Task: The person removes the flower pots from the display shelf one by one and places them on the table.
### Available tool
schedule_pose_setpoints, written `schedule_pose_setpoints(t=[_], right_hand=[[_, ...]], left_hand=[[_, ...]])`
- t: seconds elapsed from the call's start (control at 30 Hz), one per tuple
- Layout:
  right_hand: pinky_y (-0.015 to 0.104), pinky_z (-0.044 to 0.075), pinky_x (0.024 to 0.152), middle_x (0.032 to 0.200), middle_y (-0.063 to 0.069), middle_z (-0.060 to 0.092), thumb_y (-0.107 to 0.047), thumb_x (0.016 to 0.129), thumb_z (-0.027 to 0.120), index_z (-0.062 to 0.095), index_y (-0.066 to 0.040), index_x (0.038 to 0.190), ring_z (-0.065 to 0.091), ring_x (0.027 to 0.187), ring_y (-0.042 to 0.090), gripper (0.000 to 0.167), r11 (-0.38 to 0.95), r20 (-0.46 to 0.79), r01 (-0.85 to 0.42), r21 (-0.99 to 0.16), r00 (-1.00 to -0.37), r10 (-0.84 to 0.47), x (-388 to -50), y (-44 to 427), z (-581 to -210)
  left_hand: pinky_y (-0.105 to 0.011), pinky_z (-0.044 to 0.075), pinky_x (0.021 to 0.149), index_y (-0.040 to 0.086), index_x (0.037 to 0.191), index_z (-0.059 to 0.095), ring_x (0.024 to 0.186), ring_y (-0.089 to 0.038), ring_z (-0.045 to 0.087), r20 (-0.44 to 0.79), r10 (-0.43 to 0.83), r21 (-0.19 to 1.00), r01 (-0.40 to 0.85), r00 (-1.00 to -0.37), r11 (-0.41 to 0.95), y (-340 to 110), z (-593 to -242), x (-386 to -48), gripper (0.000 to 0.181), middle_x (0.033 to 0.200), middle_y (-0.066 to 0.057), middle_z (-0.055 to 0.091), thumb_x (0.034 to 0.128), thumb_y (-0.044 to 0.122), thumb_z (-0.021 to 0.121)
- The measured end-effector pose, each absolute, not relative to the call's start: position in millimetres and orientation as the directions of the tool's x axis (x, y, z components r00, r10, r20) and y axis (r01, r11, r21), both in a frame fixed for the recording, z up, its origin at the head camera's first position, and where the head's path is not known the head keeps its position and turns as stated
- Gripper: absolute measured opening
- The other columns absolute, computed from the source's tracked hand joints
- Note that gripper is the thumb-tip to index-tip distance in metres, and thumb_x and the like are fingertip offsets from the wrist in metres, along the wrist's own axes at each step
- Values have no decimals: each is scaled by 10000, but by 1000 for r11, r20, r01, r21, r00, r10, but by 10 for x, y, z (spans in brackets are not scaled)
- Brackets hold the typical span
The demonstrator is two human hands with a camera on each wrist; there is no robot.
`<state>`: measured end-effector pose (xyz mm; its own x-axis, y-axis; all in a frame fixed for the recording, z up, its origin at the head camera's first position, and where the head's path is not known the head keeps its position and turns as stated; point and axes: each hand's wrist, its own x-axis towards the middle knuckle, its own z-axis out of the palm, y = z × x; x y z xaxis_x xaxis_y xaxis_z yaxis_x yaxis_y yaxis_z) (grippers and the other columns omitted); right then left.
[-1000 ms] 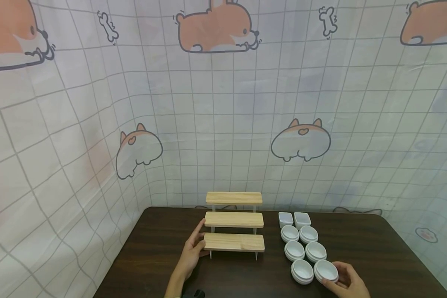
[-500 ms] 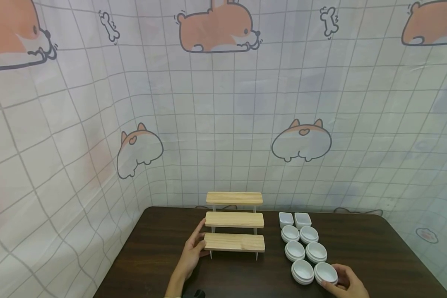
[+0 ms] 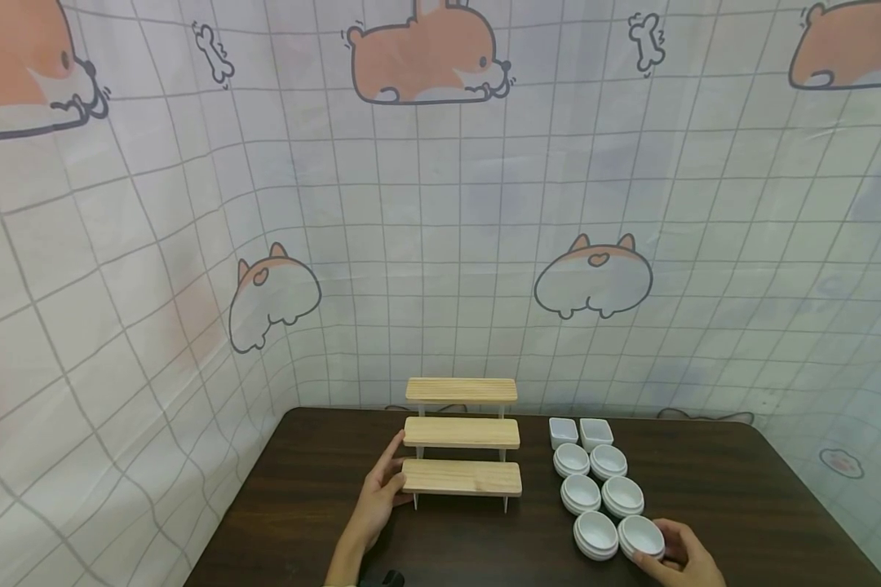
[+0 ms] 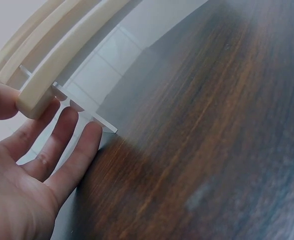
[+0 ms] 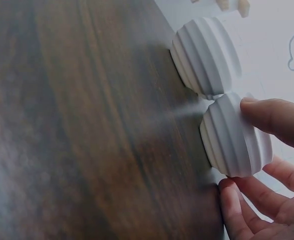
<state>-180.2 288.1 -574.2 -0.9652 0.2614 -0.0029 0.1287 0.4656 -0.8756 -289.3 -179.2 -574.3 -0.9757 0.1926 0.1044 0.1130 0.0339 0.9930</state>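
Observation:
A three-tier display stand [image 3: 461,477] of pale wooden boards on clear supports stands on the dark table. At its left end, my left hand [image 3: 374,497] grips the lowest board, thumb against the board and fingers under and beside it in the left wrist view, near the clear support [image 4: 86,107]. On the right, my right hand [image 3: 683,558] holds the nearest right stack of white round bowls [image 3: 642,538]. In the right wrist view, the thumb lies on the ridged side of that stack [image 5: 232,135], with the fingers at its opposite side. Another bowl stack [image 5: 207,57] touches it.
Several more round bowl stacks [image 3: 580,494] form two columns right of the stand. Two square white dishes [image 3: 595,434] stand at their far end. A dark cable [image 3: 705,416] lies at the table's back edge, before a patterned curtain [image 3: 440,285].
My right hand and the bowl stack it holds have shifted very slightly toward me and left. The left hand and the stand have stayed in place.

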Motion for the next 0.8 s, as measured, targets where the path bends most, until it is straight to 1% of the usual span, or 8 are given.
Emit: schedule_pose_setpoints(t=[0.2, 0.3, 0.43, 0.8], right_hand=[[177, 533, 725, 1204, 262, 680, -222, 785, 873, 502, 78, 1330, 594, 821, -67, 725, 469, -48, 171, -866, -964, 263, -1825, 2894, -5745], [174, 528, 729, 1225, 272, 670, -245, 788, 874, 490, 76, 1344, 602, 825, -42, 749, 469, -71, 193, -862, -962, 265, -1840, 2900, -5753], [176, 529, 731, 1237, 282, 666, -247, 789, 873, 488, 74, 1349, 609, 836, -32, 752, 470, -76, 195, -861, -962, 261, -1846, 2902, -5754], [178, 528, 734, 1242, 292, 658, -261, 805, 858, 474, 70, 1367, 615, 850, -21, 757, 464, -79, 192, -865, -965, 252, -1837, 2887, -5724]], left_hand=[[-464, 583, 934, 397, 1616, 263, 1146, -273, 621, 111, 198, 993, 117, -974, 20, -1786, -5757, -2903, 674, 1469, -256, 454, 1069, 39, 430], [-456, 585, 928, 378, 1621, 262, 1142, -272, 620, 115, 198, 993, 120, -973, 15, -1783, -5766, -2910, 676, 1461, -257, 463, 1067, 29, 429], [-455, 587, 917, 356, 1628, 254, 1131, -269, 621, 114, 196, 993, 120, -974, 19, -1783, -5772, -2913, 675, 1459, -259, 469, 1065, 28, 429], [-465, 583, 920, 378, 1622, 257, 1130, -269, 624, 110, 188, 993, 117, -976, 28, -1791, -5772, -2912, 672, 1456, -256, 470, 1067, 42, 431]])
